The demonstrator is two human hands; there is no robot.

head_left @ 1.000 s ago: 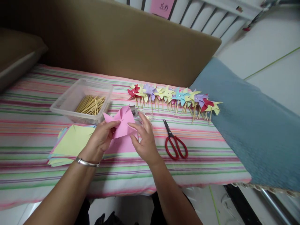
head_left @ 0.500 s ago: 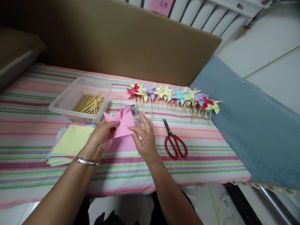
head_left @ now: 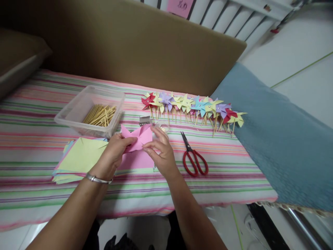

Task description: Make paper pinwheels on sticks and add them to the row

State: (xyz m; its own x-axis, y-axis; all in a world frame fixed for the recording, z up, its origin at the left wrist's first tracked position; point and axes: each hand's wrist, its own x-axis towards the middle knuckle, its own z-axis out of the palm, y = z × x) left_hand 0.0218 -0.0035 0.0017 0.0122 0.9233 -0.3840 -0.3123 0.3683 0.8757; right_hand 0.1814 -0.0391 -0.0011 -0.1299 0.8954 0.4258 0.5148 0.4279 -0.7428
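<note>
A pink paper pinwheel piece, some of its corners bent inward, is held above the cloth. My left hand pinches it near the middle, thumb on top. At its right side, the thumb and a finger of my right hand close on the near right part, while other fingers touch the upper right corner. Beneath lies a flat pink sheet. Just beyond the hands are a small open box of metal bits and a round clear container, partly hidden.
Left, a clear plastic tub holds wooden sticks, with a stack of coloured paper before it. Red-handled scissors lie to the right. Finished pinwheels line the back, in front of a cardboard panel.
The pink piece has tilted and moved slightly right and down. My right fingers have come over its upper right corner. The small box beyond shows more.
</note>
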